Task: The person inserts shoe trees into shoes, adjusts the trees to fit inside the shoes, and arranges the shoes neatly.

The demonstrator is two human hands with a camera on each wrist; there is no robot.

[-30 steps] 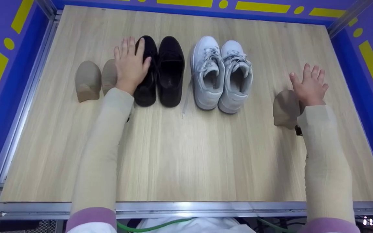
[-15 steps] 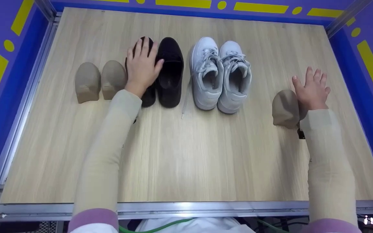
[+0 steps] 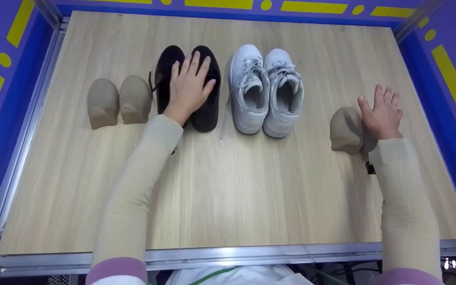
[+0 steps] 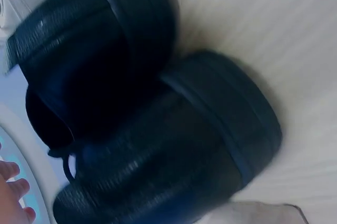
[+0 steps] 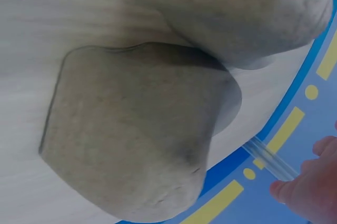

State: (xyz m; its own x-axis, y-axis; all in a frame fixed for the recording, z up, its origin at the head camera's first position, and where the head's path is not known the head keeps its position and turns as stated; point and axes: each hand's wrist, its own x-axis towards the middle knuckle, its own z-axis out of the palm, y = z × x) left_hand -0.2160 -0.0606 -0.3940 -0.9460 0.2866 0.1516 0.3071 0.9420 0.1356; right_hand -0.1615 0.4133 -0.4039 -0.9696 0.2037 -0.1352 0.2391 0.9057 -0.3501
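My left hand [image 3: 189,88], fingers spread and straight, is over the pair of black slip-on shoes, covering the middle of the right shoe [image 3: 205,118] and part of the left shoe [image 3: 169,59]. Their heels fill the left wrist view, where the nearer black shoe [image 4: 174,155] has a thin lace at its side. On the far right, my right hand [image 3: 382,113] spreads its fingers over two beige rounded shoe-toe forms. One form [image 3: 346,130] shows beside it; the other is mostly hidden under the hand and wrist. Both forms, one nearer [image 5: 131,124], appear in the right wrist view.
White lace-up sneakers [image 3: 249,91] stand in the middle, one loose lace trailing on the wooden tabletop [image 3: 228,190]. Left of the black shoes sit two more beige forms [image 3: 103,103]. Blue panels with yellow marks [image 3: 449,75] border the back and sides; a metal rail [image 3: 251,255] edges the front.
My left hand has moved right, from beside and over the left black shoe to over both, uncovering the inner beige form on the left. My right hand has drifted slightly toward the front edge.
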